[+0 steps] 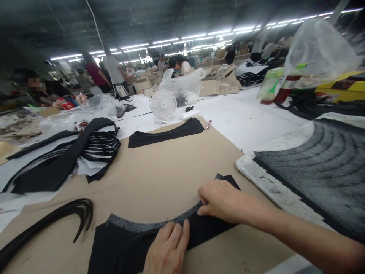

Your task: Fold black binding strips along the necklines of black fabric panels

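A curved black fabric piece (119, 247) with a grey strip (148, 225) along its inner edge lies on the brown paper sheet (159, 171) near me. My left hand (168, 249) rests flat on it, fingers together and pressed down beside the grey strip. My right hand (221, 201) lies farther right, fingers curled down onto the same edge, pressing it; nothing else shows in it.
Thin black curved strips (57, 217) lie at the left. A stack of black curved pieces (165, 133) sits farther back, striped black fabric (85, 148) at left, a stack of grey curved pieces (322, 167) at right. A small white fan (163, 104), plastic bags, bottles and other workers are beyond.
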A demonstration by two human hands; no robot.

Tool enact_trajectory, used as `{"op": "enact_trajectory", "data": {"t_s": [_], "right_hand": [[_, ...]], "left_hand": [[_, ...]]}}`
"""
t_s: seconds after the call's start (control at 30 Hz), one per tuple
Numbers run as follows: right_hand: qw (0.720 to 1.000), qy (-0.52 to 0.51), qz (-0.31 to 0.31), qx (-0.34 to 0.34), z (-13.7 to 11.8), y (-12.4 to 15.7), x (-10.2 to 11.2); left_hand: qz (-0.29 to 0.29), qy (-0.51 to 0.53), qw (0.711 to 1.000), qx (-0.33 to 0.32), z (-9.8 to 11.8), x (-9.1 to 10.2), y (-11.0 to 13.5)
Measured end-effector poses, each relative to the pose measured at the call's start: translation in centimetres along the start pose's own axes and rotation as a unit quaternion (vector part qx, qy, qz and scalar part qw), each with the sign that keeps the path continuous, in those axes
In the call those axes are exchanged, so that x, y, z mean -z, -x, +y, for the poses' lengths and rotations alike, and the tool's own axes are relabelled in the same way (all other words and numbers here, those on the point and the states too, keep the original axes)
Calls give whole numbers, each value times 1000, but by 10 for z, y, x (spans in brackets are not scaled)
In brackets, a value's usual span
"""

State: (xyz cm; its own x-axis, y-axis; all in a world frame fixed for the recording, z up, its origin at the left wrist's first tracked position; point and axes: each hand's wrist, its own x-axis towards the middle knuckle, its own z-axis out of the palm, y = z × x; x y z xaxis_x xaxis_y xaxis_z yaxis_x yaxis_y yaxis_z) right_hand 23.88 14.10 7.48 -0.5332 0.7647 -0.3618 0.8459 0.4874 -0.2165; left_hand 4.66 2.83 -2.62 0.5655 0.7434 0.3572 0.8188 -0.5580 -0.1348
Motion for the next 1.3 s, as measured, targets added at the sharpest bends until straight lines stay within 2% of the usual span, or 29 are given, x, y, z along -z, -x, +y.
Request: {"op": "enact_trajectory", "data": {"t_s": [0.13, 0.23, 0.63, 0.9, 1.1, 1.3], "right_hand": [[999, -22, -38, 2, 34, -2, 14], [999, -31, -38, 2, 45, -3, 12], [1000, -2, -11, -27, 38, -3, 4], [999, 20, 27, -42, 40, -2, -8], [998, 3, 49, -48, 43, -2, -16], [996, -15, 78, -36, 42, 3, -26]], "left_hand": [[-4, -12, 1000, 29, 5, -6, 0], [5, -18, 999, 43, 8, -8, -1], [22, -49, 998, 28, 8, -16, 0], [12, -58, 998, 30, 6, -14, -4], [30, -44, 998, 25, 15, -16, -11], [-16, -32, 998, 49, 24, -14, -24]]}}
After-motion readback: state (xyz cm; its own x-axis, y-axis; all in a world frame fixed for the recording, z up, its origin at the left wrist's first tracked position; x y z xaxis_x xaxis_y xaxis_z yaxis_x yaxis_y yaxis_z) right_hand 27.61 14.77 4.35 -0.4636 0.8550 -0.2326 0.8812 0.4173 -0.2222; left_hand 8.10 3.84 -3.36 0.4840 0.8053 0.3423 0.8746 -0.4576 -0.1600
